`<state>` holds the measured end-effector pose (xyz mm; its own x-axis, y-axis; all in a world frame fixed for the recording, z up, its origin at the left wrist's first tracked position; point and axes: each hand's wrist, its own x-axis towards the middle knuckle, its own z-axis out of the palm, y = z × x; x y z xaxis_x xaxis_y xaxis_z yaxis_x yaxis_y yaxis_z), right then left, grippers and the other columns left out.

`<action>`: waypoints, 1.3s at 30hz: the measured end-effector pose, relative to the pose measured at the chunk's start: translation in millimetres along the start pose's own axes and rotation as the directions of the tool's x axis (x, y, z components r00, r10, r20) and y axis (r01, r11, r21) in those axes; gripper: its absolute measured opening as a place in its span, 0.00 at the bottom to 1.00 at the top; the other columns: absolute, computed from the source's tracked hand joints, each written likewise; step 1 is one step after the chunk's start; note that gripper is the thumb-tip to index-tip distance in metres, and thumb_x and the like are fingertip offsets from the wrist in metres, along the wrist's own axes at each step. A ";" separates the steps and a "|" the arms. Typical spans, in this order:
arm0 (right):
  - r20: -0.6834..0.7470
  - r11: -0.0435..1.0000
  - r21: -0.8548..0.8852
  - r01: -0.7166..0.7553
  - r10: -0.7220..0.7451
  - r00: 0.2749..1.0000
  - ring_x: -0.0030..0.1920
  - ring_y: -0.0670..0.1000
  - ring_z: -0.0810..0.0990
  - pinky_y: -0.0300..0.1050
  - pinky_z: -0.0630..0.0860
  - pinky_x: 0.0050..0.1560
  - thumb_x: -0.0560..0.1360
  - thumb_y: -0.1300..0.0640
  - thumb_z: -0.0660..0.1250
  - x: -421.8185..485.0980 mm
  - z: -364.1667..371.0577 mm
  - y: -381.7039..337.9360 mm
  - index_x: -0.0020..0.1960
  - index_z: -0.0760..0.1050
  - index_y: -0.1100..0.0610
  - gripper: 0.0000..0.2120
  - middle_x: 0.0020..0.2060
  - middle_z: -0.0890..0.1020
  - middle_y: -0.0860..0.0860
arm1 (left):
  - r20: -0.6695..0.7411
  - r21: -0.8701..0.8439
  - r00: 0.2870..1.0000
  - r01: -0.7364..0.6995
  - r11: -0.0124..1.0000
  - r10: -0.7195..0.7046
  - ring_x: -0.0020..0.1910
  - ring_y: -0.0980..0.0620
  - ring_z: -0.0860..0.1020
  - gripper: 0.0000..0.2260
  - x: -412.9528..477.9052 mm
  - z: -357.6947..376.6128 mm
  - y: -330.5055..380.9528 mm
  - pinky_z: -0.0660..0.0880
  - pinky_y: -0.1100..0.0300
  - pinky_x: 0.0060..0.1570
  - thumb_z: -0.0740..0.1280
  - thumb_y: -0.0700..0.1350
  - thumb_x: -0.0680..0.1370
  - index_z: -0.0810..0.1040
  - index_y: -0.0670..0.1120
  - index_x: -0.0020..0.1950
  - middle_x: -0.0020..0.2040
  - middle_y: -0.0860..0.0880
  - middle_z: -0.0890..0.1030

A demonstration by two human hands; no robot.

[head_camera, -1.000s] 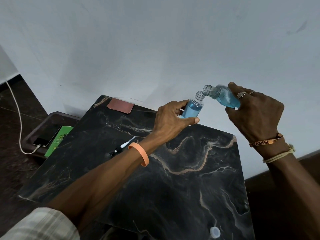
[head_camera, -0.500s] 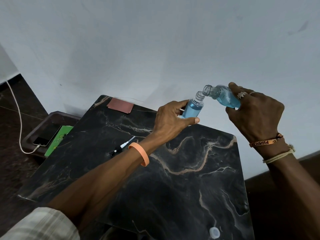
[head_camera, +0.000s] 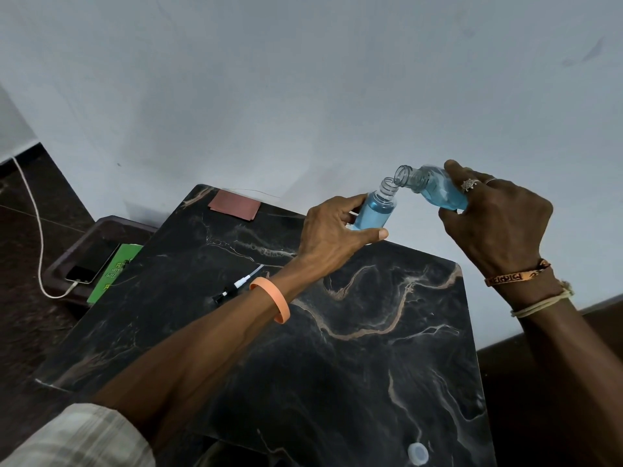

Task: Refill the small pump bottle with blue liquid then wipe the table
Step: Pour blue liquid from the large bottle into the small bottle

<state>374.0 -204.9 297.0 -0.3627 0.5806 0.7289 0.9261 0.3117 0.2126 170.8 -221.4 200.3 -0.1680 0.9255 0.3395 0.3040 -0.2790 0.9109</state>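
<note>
— Looking for the small bottle [head_camera: 374, 214]?
— Up above the far edge of the tabletop [head_camera: 337, 365], upright, neck open, mostly full of blue. Pinched between thumb and curled fingers [head_camera: 350, 201] of the left hand [head_camera: 332, 234].
— And on the right?
— Gripping a bigger bottle [head_camera: 435, 190] in the right hand [head_camera: 495, 224], fingers wrapped round it. Tilted, mouth just above the small neck.
— Lying about?
— Pump head [head_camera: 236, 286] near the left wrist, white cap [head_camera: 418, 454] at the near edge, brown cloth [head_camera: 235, 205] at the far corner.

Blue liquid [head_camera: 374, 214], black veined marble table [head_camera: 337, 365], orange wristband [head_camera: 274, 299]
</note>
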 end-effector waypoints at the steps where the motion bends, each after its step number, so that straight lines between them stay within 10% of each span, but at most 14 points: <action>1: 0.003 1.000 0.002 0.000 0.000 1.000 0.42 0.63 0.84 0.45 0.72 0.35 0.67 0.59 0.75 -0.1 0.0 -0.2 0.63 0.80 0.55 0.24 0.50 0.86 0.57 | 0.000 0.002 1.000 0.000 1.000 0.000 0.48 0.56 0.83 0.29 0.0 -0.3 -0.3 0.83 0.52 0.48 0.80 0.55 0.67 0.79 0.53 0.67 0.55 0.52 0.85; 39: -0.008 1.000 0.002 0.012 -0.012 1.000 0.41 0.62 0.84 0.44 0.71 0.34 0.66 0.59 0.74 1.0 -0.4 1.0 0.62 0.80 0.54 0.24 0.49 0.86 0.56 | 0.000 -0.029 1.000 -0.017 0.999 0.017 0.44 0.57 0.83 0.26 0.9 0.3 -0.3 0.83 0.51 0.46 0.80 0.54 0.66 0.81 0.55 0.63 0.50 0.54 0.85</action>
<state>374.6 -204.3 298.2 -0.3726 0.5709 0.7316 0.9216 0.3200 0.2197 170.9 -220.5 200.3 -0.1630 0.9206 0.3548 0.2791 -0.3019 0.9116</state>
